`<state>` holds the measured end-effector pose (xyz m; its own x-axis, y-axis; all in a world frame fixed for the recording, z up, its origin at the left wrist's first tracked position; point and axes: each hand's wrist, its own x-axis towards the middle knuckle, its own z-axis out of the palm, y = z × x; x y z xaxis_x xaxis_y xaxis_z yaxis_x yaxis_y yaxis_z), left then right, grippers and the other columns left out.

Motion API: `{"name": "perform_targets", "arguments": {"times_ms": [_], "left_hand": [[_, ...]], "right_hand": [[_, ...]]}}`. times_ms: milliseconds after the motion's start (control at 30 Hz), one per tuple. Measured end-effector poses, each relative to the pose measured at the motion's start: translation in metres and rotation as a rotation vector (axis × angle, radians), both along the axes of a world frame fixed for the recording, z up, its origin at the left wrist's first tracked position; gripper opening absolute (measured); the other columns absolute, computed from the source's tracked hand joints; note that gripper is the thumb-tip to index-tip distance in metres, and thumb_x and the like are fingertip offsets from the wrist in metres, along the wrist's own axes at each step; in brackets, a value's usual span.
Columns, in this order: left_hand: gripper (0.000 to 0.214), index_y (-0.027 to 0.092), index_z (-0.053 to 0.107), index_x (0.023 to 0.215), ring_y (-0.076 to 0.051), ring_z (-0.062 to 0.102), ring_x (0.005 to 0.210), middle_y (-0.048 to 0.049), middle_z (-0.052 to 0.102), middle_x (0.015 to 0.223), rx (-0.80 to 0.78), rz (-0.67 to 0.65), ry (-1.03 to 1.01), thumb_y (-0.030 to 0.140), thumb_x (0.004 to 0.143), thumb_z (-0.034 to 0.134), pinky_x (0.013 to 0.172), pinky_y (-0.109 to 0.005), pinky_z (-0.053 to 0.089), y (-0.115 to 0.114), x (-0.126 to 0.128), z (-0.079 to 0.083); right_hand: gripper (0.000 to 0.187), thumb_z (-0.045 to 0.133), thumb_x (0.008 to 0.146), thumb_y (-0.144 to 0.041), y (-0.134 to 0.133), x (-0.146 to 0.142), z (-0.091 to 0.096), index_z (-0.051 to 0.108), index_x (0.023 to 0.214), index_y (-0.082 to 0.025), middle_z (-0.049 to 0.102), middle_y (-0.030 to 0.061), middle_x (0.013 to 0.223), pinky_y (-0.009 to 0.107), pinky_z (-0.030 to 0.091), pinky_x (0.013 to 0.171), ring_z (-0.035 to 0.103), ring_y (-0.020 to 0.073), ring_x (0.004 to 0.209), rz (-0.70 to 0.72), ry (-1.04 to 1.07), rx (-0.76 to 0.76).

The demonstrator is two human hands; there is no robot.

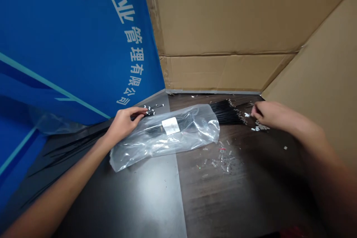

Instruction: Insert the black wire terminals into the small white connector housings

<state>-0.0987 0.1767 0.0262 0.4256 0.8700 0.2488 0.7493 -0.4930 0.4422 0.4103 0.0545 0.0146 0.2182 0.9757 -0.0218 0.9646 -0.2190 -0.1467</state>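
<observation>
A clear plastic bag [167, 135] with a white label lies across the dark table, holding a bundle of thin black wires. The wires fan out of its right end [227, 113], tipped with small white connectors. My left hand [124, 122] rests at the bag's upper left, fingers curled around a few black wires with white ends. My right hand [269, 114] reaches to the wires' right tips, fingers pinched together on a wire end, beside a little pile of white connectors [260, 128].
A blue board with white characters [69, 44] leans at the left. Cardboard walls [228, 26] close the back and right. Small clear and white scraps [223, 158] litter the dark table [167, 200]. More black wires [64, 148] lie at left.
</observation>
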Motion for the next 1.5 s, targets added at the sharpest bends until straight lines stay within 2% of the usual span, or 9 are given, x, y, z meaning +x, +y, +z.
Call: {"name": "perform_targets", "arguments": {"times_ms": [200, 367, 500, 600, 733, 867, 1000, 1133, 1500], "left_hand": [[0.059, 0.015, 0.083, 0.113, -0.034, 0.074, 0.122, -0.0144, 0.081, 0.127, -0.033, -0.063, -0.006, 0.065, 0.097, 0.058, 0.111, -0.047, 0.057, -0.001, -0.001, 0.017], [0.059, 0.015, 0.083, 0.103, -0.032, 0.076, 0.102, -0.0136, 0.085, 0.11, -0.079, -0.04, 0.032, 0.069, 0.094, 0.061, 0.098, -0.044, 0.059, -0.012, -0.001, 0.047], [0.047, 0.015, 0.081, 0.103, -0.03, 0.074, 0.102, -0.0126, 0.083, 0.109, 0.0, 0.003, -0.001, 0.057, 0.096, 0.061, 0.095, -0.04, 0.056, -0.032, 0.011, 0.063], [0.032, 0.017, 0.081, 0.1, -0.026, 0.075, 0.097, -0.0091, 0.082, 0.104, 0.115, -0.07, -0.041, 0.043, 0.1, 0.062, 0.091, -0.036, 0.055, -0.057, 0.029, 0.067], [0.016, 0.017, 0.077, 0.101, -0.019, 0.075, 0.091, -0.0061, 0.08, 0.099, 0.217, -0.309, -0.105, 0.02, 0.103, 0.062, 0.085, -0.029, 0.056, -0.095, 0.058, 0.054], [0.02, 0.015, 0.074, 0.108, -0.017, 0.073, 0.092, -0.0077, 0.077, 0.099, 0.201, -0.506, -0.218, 0.003, 0.101, 0.059, 0.084, -0.027, 0.057, -0.131, 0.082, 0.023], [0.027, 0.012, 0.071, 0.114, -0.018, 0.07, 0.088, -0.0097, 0.074, 0.097, 0.198, -0.637, -0.314, -0.004, 0.096, 0.059, 0.079, -0.029, 0.058, -0.156, 0.093, -0.008], [0.03, 0.012, 0.07, 0.115, -0.019, 0.068, 0.085, -0.0102, 0.073, 0.095, 0.178, -0.689, -0.355, -0.006, 0.094, 0.057, 0.076, -0.03, 0.058, -0.16, 0.093, -0.023], [0.031, 0.014, 0.071, 0.117, -0.02, 0.07, 0.089, -0.0118, 0.073, 0.099, 0.078, -0.758, -0.251, -0.003, 0.097, 0.055, 0.08, -0.029, 0.058, -0.156, 0.087, -0.029]], "right_hand": [[0.022, 0.068, 0.106, -0.037, 0.004, -0.028, 0.013, 0.072, 0.115, -0.016, 0.075, 0.005, 0.106, 0.038, 0.063, 0.084, 0.073, 0.018, 0.089, 0.14, -0.03, 0.019], [0.019, 0.07, 0.105, -0.035, 0.01, -0.041, 0.006, 0.074, 0.108, -0.017, 0.075, 0.0038, 0.1, 0.037, 0.062, 0.084, 0.072, 0.0174, 0.087, 0.253, -0.013, 0.055], [0.02, 0.07, 0.105, -0.036, 0.01, -0.037, 0.004, 0.073, 0.102, -0.016, 0.075, 0.0034, 0.098, 0.037, 0.062, 0.084, 0.072, 0.0172, 0.086, 0.286, -0.017, 0.068], [0.017, 0.07, 0.105, -0.033, 0.008, -0.033, 0.009, 0.074, 0.101, -0.017, 0.075, 0.0038, 0.1, 0.037, 0.061, 0.085, 0.071, 0.0176, 0.088, 0.285, -0.025, 0.104], [0.011, 0.074, 0.1, -0.027, 0.007, -0.035, 0.01, 0.076, 0.096, -0.017, 0.076, 0.0027, 0.095, 0.035, 0.058, 0.081, 0.07, 0.017, 0.082, 0.277, -0.016, 0.129], [0.004, 0.076, 0.096, -0.022, 0.008, -0.032, 0.008, 0.078, 0.097, -0.018, 0.077, 0.0007, 0.09, 0.033, 0.057, 0.078, 0.07, 0.0165, 0.079, 0.26, 0.0, 0.128], [0.015, 0.07, 0.103, -0.028, 0.01, -0.012, 0.007, 0.076, 0.111, -0.017, 0.077, 0.0042, 0.1, 0.039, 0.06, 0.088, 0.073, 0.019, 0.089, 0.131, -0.043, 0.169], [0.023, 0.068, 0.107, -0.034, 0.015, 0.007, -0.001, 0.073, 0.121, -0.017, 0.075, 0.0079, 0.116, 0.044, 0.062, 0.094, 0.074, 0.0215, 0.101, 0.042, -0.076, 0.157], [0.023, 0.068, 0.107, -0.036, 0.023, 0.015, -0.015, 0.073, 0.117, -0.017, 0.075, 0.0069, 0.112, 0.039, 0.063, 0.087, 0.073, 0.0193, 0.095, 0.148, -0.03, 0.152]]}}
